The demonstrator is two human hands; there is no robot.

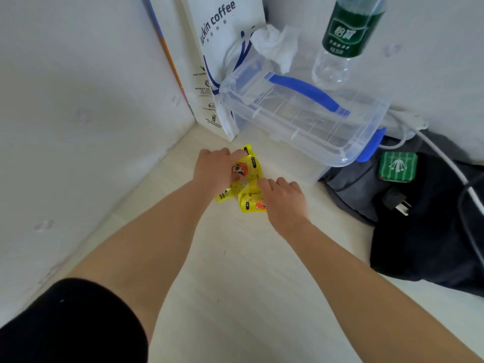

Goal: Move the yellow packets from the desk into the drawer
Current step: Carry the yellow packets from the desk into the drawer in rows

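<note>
Several yellow packets [247, 183] with a cartoon face lie in a small heap on the pale desk [235, 271], near the back left corner. My left hand [216, 170] lies on the upper left of the heap, its fingers curled over the top packet. My right hand [284, 197] covers the lower right of the heap, fingertips on a packet. Whether either hand has lifted a packet cannot be told. No drawer is in view.
A clear plastic box [301, 119] with a blue handle stands just behind the packets, a water bottle [345, 40] on it. A white paper coffee bag [217, 61] leans in the corner. Dark cloth [424, 231], a green pad [397, 166] and white cables lie right.
</note>
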